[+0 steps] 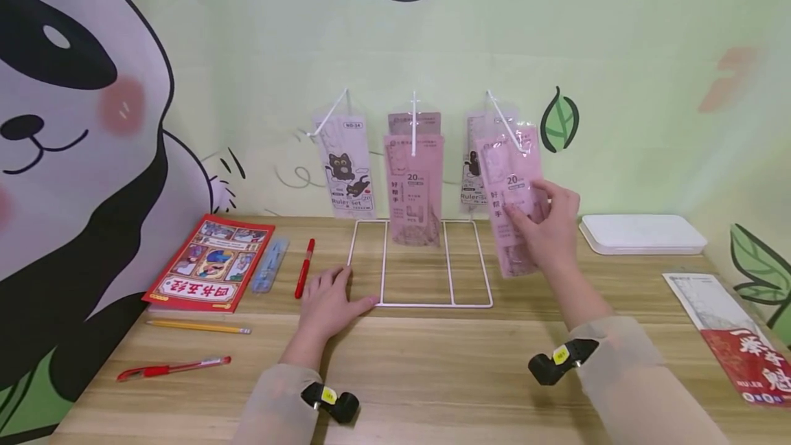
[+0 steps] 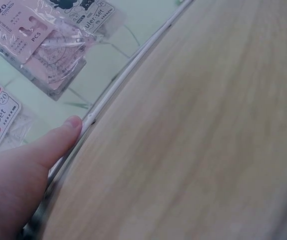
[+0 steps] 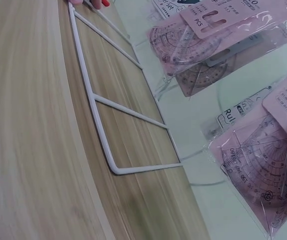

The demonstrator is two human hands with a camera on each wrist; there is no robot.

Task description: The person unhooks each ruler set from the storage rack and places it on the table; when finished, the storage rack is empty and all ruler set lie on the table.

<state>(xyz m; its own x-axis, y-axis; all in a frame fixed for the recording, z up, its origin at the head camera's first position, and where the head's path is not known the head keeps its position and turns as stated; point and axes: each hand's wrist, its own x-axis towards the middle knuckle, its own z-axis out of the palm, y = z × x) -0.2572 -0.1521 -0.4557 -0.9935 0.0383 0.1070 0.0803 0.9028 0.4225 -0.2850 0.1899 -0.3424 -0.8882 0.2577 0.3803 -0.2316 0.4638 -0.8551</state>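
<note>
My right hand (image 1: 553, 225) pinches a pink ruler set packet (image 1: 509, 225) by its right edge, thumb in front. The packet's top overlaps the right hook (image 1: 507, 122) of a white wire display rack (image 1: 437, 305); whether the hook passes through its hole I cannot tell. Behind it hangs a cat-print ruler set (image 1: 474, 187). My left hand (image 1: 330, 301) lies over the front left corner of the rack's base, its thumb (image 2: 58, 142) against the front bar. More pink packets (image 1: 414, 191) hang on the middle hook, and a cat-print ruler set (image 1: 346, 174) on the left one.
Left on the wooden table lie a red booklet (image 1: 210, 263), a blue packet (image 1: 270, 265), a red pen (image 1: 305, 268), a yellow pencil (image 1: 198, 326) and another red pen (image 1: 173, 367). At right are a white case (image 1: 643, 233) and a red-and-white ruler packet (image 1: 735, 342).
</note>
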